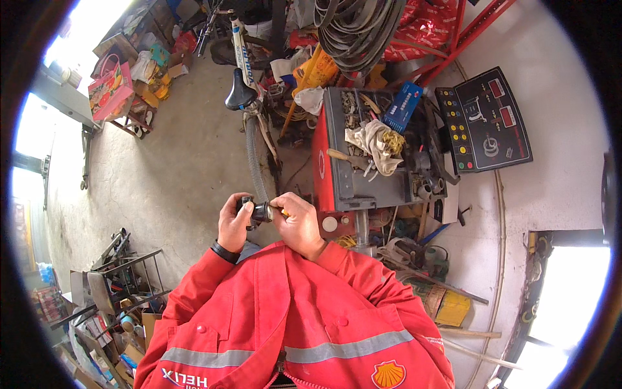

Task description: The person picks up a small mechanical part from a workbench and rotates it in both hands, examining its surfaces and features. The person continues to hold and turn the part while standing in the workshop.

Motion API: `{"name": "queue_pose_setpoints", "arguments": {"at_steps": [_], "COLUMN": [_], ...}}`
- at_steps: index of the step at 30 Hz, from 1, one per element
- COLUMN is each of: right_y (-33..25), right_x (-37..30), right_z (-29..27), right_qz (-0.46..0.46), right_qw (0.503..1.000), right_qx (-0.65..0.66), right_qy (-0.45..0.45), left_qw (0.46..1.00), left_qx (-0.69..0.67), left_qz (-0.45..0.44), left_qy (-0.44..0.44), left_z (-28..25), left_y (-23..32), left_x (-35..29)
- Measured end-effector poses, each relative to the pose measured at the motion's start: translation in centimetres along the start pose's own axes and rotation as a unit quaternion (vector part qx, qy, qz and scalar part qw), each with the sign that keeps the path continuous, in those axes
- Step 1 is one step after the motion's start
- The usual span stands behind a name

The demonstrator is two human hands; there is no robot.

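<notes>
Blk part (260, 212) held mid-air in front of the wearer's chest, between both hands. L hand (232, 225): fingers closed round its L side, prob. to steady it. R hand (298, 223): fingers pinched at its R end, tips partly hidden; prob. for fine control. Bicycle tyre (254, 152) just beyond. To R, tool-strewn machine top w/ cloth (370, 142), prob. kept within reach.
</notes>
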State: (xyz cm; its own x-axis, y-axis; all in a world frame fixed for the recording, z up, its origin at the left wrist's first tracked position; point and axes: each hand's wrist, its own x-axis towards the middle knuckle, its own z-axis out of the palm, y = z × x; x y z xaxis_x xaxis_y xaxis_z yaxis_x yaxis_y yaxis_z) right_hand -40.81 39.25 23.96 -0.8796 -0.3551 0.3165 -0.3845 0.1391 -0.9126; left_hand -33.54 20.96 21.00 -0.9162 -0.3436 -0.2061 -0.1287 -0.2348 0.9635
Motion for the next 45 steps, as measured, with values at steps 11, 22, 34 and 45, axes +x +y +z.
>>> {"name": "queue_pose_setpoints", "arguments": {"at_steps": [11,22,34,45], "right_y": [0.0,0.2,0.4,1.3], "right_x": [-0.1,-0.6,-0.8,-0.9], "right_z": [-0.1,-0.5,-1.4,-0.4], "right_qz": [-0.051,0.041,0.118,0.173], "right_qw": [0.998,0.988,0.96,0.925], "right_qx": [0.018,0.126,0.213,0.296], "right_qy": [0.017,-0.077,-0.142,-0.164], "left_qw": [0.999,0.999,0.996,0.995], "left_qx": [-0.027,0.013,0.072,0.08], "left_qz": [0.023,0.042,0.051,0.05], "left_qy": [0.006,0.005,0.001,0.019], "left_z": [0.5,-0.4,-0.4,0.3], "left_y": [-0.7,-0.3,2.0,2.9], "left_x": [-0.7,-0.8,-0.7,-0.8]}}
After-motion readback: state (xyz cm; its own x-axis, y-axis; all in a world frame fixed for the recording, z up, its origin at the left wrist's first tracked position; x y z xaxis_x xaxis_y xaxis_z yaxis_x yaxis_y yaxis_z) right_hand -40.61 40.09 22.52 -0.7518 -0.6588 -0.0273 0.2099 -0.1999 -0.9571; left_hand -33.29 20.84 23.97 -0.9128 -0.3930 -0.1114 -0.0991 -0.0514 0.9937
